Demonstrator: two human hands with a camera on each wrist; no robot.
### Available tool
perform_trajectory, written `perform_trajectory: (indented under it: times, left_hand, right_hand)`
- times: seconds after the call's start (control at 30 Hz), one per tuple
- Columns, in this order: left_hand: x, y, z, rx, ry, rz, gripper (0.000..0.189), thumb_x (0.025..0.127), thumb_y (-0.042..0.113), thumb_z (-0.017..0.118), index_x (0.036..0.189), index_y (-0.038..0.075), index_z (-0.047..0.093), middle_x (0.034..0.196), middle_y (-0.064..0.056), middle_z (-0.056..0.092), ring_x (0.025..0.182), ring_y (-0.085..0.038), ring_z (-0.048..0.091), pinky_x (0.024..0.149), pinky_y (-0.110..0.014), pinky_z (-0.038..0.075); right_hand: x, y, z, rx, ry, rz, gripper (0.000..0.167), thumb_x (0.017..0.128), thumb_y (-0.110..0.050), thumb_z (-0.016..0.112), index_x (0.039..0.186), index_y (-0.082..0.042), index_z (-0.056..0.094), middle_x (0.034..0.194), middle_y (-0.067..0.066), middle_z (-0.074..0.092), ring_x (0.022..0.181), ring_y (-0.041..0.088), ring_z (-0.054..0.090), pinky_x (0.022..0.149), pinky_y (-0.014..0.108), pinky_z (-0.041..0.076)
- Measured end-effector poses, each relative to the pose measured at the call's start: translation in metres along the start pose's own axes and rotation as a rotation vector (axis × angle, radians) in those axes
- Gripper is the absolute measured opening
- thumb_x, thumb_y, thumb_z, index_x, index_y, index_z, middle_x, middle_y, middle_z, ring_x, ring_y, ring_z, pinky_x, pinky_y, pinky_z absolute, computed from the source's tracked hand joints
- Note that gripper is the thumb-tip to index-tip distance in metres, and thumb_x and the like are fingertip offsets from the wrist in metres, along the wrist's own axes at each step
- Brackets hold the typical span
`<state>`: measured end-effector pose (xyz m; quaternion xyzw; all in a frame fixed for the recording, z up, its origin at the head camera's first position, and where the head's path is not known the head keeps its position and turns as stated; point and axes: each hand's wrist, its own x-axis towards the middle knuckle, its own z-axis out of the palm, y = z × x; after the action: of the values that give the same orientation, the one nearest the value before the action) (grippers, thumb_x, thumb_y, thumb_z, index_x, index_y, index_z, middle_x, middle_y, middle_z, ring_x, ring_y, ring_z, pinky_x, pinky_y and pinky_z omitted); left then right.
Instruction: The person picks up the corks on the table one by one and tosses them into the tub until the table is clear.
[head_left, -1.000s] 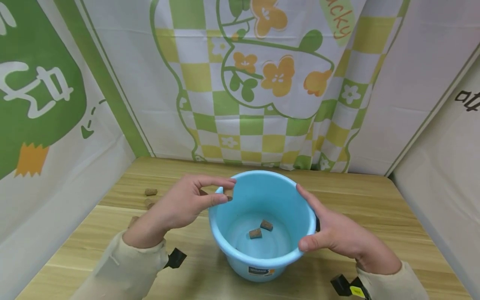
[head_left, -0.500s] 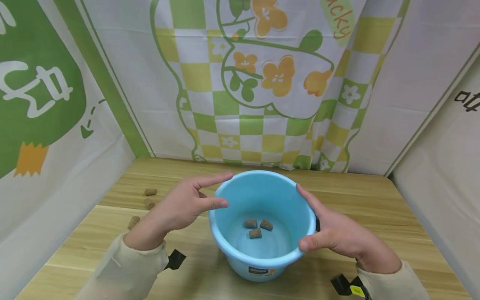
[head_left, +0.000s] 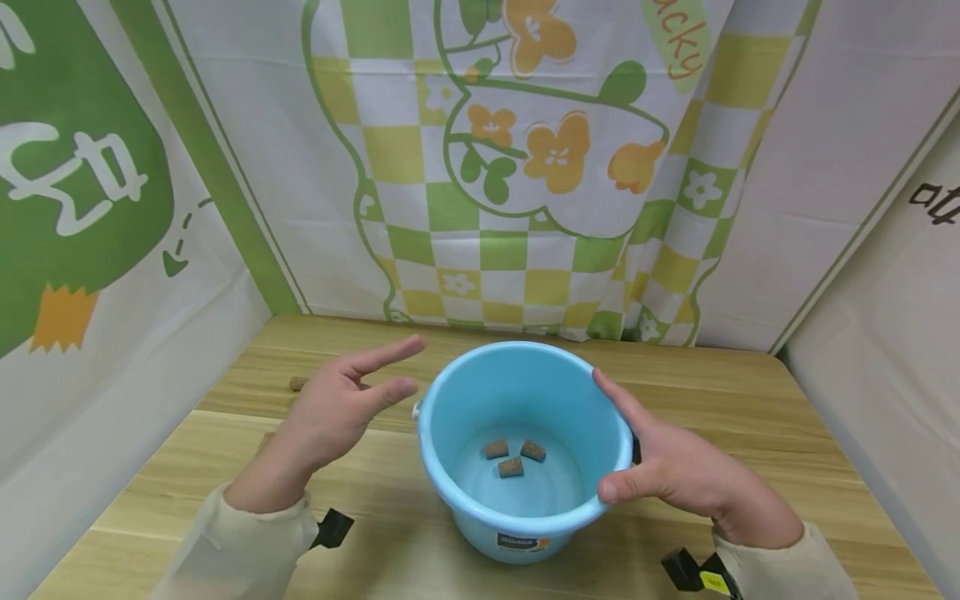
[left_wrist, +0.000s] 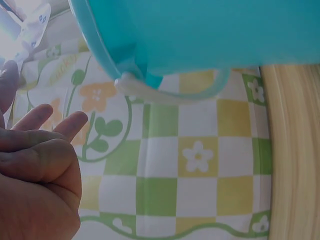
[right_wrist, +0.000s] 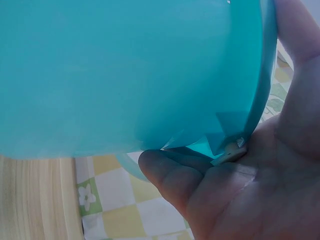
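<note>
A light blue bucket (head_left: 517, 537) stands on the wooden table with three corks (head_left: 511, 467) on its floor. My right hand (head_left: 678, 471) grips the bucket's right side, thumb on the rim and fingers along the outer wall; the right wrist view shows those fingers bent against the blue wall. My left hand (head_left: 330, 412) hovers left of the bucket, its thumb and index finger spread apart and nothing between them. Behind it, a loose cork (head_left: 297, 383) shows on the table, and another cork (head_left: 266, 441) peeks out by the wrist, mostly covered.
The bucket's white handle (left_wrist: 150, 92) hangs behind it, seen in the left wrist view. A checked, flowered curtain (head_left: 502, 267) closes off the back of the wooden table (head_left: 735, 400). Pale printed cloth walls rise at both sides.
My left hand let a cork drop into the bucket, where it joined two others. It then drew back left from the rim, over the table corks. My right hand stayed in place.
</note>
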<state>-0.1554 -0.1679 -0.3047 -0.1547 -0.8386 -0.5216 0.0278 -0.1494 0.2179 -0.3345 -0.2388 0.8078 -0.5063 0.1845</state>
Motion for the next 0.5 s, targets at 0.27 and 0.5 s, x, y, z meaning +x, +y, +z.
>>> perform_trajectory:
  times: [0.27,0.5]
  left_hand:
    - [-0.008,-0.018,-0.022,-0.037,0.067,-0.056,0.057,0.090,0.034,0.076,0.143,0.024,0.058,0.089,0.000,0.068,0.042,-0.009,0.025,0.037,-0.025,0.027]
    - [-0.016,-0.046,-0.051,-0.163,0.132,-0.077,0.056,0.094,0.025,0.072,0.147,0.021,0.054,0.093,0.015,0.061,0.043,-0.009,0.022,0.037,-0.026,0.027]
  right_hand:
    - [0.000,0.000,0.000,0.004,-0.001,-0.014,0.121,0.079,-0.029,0.087,0.161,-0.028,-0.002,0.147,0.024,0.037,0.117,0.034,0.053,0.092,0.047,0.045]
    - [0.000,0.001,0.000,-0.002,-0.001,-0.013,0.121,0.079,-0.030,0.087,0.161,-0.027,-0.002,0.147,0.024,0.038,0.116,0.034,0.053,0.093,0.047,0.045]
